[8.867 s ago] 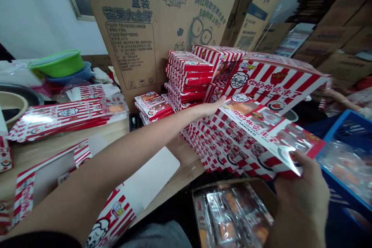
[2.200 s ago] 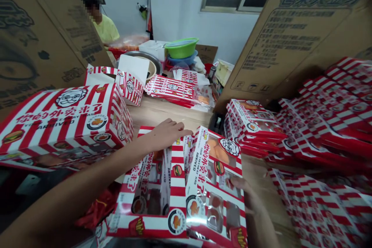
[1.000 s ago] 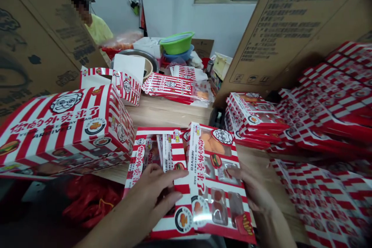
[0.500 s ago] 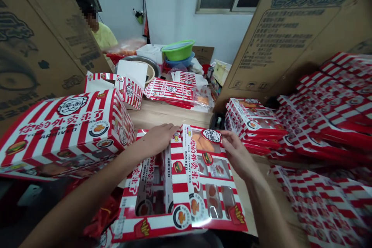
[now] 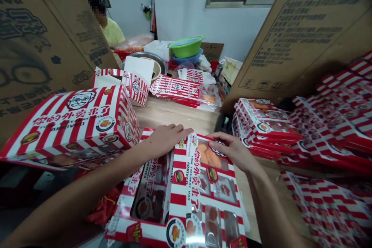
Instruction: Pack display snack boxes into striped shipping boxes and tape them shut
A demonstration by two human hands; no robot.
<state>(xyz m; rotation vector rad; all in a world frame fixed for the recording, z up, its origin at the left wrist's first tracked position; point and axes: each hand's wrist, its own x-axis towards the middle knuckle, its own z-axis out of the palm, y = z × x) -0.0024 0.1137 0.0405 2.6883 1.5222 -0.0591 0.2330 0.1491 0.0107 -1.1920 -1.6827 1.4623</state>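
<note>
Head view: left hand open, fingers flat on the top edge of a red-and-white striped takeaway box. Right hand curled over a second windowed box just beside it, grip unclear. Both boxes lie below the hands at the wooden bench; stacked boxes to the right.

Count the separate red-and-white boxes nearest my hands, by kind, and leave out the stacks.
Left window box under left hand: 1
Right window box under right hand: 1
Striped box further left: 1
Total: 3
</note>
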